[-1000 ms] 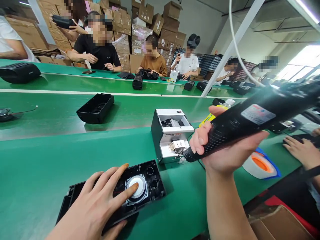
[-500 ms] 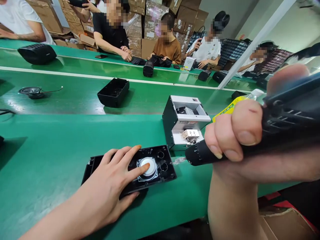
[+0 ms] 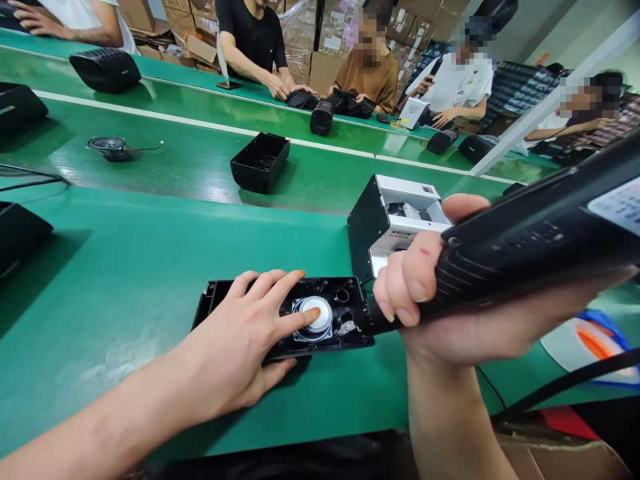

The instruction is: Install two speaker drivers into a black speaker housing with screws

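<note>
A black speaker housing panel (image 3: 275, 352) lies on the green bench, inner side up. Fixed in its middle is a small round speaker driver (image 3: 316, 315). My left hand (image 3: 253, 327) spans the panel, its index fingertip on the driver, its thumb at the near edge and the other fingers toward the far edge. In my right hand (image 3: 425, 293) is a black electric screwdriver (image 3: 530, 240), the fingers wrapped round its body. The screwdriver's clear-sleeved tip (image 3: 346, 327) reaches over the panel's right end, beside the driver. Whether it touches a screw I cannot make out.
A silver-and-black screw feeder machine (image 3: 370, 230) stands just behind the screwdriver. Farther back are an open black housing (image 3: 260, 163), a loose speaker driver (image 3: 111, 148) and several finished-looking speakers (image 3: 105, 70). A tape roll (image 3: 575, 343) and a cable (image 3: 570, 380) lie at right. Co-workers sit opposite.
The screwdriver has moved left, its tip passing from beyond the panel's right edge to over the panel. My left hand keeps its hold. The view has shifted, so things appear farther right.
</note>
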A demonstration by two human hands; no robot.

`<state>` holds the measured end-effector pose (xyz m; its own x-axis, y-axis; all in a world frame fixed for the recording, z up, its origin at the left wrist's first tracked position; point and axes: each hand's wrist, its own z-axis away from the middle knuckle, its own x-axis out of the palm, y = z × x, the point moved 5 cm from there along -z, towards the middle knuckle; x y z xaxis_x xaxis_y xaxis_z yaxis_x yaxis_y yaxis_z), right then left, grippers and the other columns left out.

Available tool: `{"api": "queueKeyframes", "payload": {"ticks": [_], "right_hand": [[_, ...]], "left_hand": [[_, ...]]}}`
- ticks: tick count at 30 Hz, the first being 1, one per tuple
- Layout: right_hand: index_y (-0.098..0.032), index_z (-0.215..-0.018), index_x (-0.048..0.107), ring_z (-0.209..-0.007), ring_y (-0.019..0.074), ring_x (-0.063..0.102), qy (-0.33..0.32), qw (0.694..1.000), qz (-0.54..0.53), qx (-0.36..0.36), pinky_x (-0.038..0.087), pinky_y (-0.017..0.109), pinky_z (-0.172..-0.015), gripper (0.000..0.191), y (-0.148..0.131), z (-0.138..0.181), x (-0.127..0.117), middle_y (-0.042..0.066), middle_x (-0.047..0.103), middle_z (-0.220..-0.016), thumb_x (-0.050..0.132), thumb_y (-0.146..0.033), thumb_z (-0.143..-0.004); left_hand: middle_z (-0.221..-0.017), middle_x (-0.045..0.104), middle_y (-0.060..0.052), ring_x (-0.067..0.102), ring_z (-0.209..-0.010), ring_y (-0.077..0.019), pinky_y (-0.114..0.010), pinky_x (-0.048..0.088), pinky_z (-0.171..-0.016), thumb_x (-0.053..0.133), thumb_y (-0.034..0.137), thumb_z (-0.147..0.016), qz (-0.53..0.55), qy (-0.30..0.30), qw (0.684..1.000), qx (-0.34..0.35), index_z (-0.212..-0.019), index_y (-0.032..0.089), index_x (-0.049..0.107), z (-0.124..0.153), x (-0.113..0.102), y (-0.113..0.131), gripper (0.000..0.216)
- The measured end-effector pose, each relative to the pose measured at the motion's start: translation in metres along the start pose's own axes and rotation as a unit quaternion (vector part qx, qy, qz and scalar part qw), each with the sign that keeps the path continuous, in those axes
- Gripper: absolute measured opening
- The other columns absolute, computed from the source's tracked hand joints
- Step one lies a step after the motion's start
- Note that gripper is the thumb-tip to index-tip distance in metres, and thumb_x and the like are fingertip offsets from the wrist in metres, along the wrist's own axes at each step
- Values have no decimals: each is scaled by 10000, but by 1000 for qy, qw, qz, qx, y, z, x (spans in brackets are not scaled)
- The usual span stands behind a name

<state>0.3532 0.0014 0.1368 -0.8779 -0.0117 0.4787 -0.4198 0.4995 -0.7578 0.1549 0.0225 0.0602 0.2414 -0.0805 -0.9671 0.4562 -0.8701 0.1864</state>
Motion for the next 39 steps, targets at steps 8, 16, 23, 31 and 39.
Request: {"api": "queueKeyframes", "payload": {"ticks": [8, 16, 23, 31, 39], "right_hand": [[-238, -1105, 806, -364, 117, 537, -15, 1000, -8, 10, 465, 204, -343, 513, 17, 3, -7, -32, 669, -597, 775, -705, -893], [-210, -1122, 813, -274, 103, 421, -27, 998, -1, -54, 367, 206, -238, 613, 29, 0, -11, -41, 635, -561, 655, -772, -934], [-223, -1101, 824, -274, 108, 428, -21, 999, -22, -38, 361, 202, -241, 596, 30, 0, -12, -38, 635, -546, 721, -769, -885], [-220, -980, 833, -325, 126, 501, 19, 999, -31, 30, 427, 206, -323, 549, 28, 11, -6, -14, 662, -547, 876, -726, -771], [-235, -1036, 830, -338, 141, 509, -32, 996, -66, 43, 414, 222, -341, 571, 37, 23, -10, -1, 684, -585, 880, -733, -760]], "left_hand": [[-1659, 442, -170, 518, -1399, -424, -660, 447, -1090, 708, 360, -915, -4, -21, 1000, -5, -1467, 350, 608, -1, 2, 2, 561], [-1657, 437, -165, 510, -1400, -423, -649, 442, -1093, 716, 373, -915, 1, -22, 1000, -8, -1464, 361, 608, -4, -1, 1, 559], [-1671, 424, -160, 482, -1435, -418, -650, 435, -1107, 736, 379, -905, 3, -40, 999, -18, -1458, 366, 618, -4, -3, 3, 565], [-1625, 435, -173, 511, -1360, -437, -643, 448, -1044, 671, 410, -968, 7, -51, 999, -3, -1457, 340, 619, -5, -5, 4, 496], [-1635, 426, -186, 498, -1373, -451, -659, 425, -1060, 677, 395, -960, -2, -63, 998, -17, -1471, 325, 607, -4, -6, 6, 520]]}}
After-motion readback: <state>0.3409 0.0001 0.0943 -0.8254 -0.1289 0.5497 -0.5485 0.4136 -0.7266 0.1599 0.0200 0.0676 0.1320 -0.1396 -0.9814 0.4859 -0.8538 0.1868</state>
